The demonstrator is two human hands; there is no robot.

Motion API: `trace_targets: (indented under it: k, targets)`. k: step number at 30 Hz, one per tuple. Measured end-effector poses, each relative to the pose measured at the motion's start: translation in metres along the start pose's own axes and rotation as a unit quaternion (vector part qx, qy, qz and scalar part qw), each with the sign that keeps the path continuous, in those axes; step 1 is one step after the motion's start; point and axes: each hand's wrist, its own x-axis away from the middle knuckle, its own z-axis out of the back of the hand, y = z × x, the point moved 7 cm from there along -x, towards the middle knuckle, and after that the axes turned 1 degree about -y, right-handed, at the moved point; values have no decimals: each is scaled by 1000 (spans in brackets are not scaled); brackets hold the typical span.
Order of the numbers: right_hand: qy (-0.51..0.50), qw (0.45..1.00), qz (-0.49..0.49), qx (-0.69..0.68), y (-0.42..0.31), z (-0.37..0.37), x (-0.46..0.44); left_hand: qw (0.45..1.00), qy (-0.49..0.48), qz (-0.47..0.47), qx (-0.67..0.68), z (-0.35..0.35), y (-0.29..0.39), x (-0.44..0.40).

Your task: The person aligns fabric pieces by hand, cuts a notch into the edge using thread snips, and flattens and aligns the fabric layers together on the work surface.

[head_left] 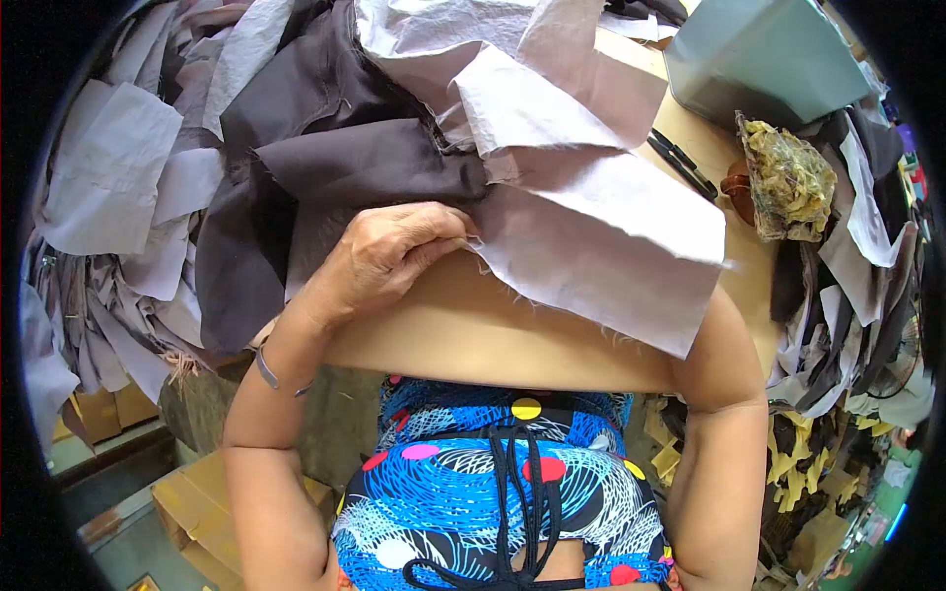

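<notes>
My left hand (pixel 399 251) is closed in a pinch on the frayed edge of a pale pinkish-grey fabric piece (pixel 601 256), near where it meets dark cloth. This pale piece is creased, with loose threads along its lower edge. Just above my fingers lies a folded dark brown fabric piece (pixel 365 167), which seems joined to the pale one. My right forearm (pixel 724 364) reaches under the pale fabric, so the cloth covers my right hand and its fingers do not show.
Piles of grey and dark fabric pieces (pixel 108 177) hang at the left, and more cloth (pixel 857 266) hangs at the right. On the tan tabletop (pixel 493 335) are black pens (pixel 682 163), a grey-blue box (pixel 769 59) and a clear bag of yellowish stuff (pixel 788 182). A cardboard box (pixel 202 512) stands below.
</notes>
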Motion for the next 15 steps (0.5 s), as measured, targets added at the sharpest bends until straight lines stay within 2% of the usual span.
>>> trace_targets:
  k: [1, 2, 5, 6, 7, 8, 9, 11, 13, 15]
  targets:
    - [-25, 999, -23, -17, -3, 10, -3, 1000, -1, -9, -18, -1, 1, 0]
    - [-30, 990, -36, 136, -10, 25, -6, 999, -6, -18, -42, -3, 1, 1]
    - [24, 997, -13, 69, 29, 24, 13, 995, -19, -32, -93, -7, 4, 2]
    - [-26, 994, -30, 99, 23, 34, 15, 995, -17, -29, -99, -8, 6, 1]
    - [-62, 987, -77, -129, 44, 23, 23, 994, -16, -25, -104, -9, 8, 0]
    - [-74, 926, -139, -344, 65, 13, 32, 994, -24, -27, -103, -10, 9, 0]
    - [-56, 853, -129, -502, 74, 8, 35, 994, -32, -30, -102, -12, 10, 0]
    - [-30, 609, -108, -785, 92, -3, 40, 992, -43, -38, -108, -13, 9, 0]
    - [-26, 611, -149, -777, 107, -2, 46, 990, -52, -51, -119, -14, 8, 1]
    - [-46, 681, -201, -702, 107, -4, 46, 989, -46, -52, -128, -16, 9, 0]
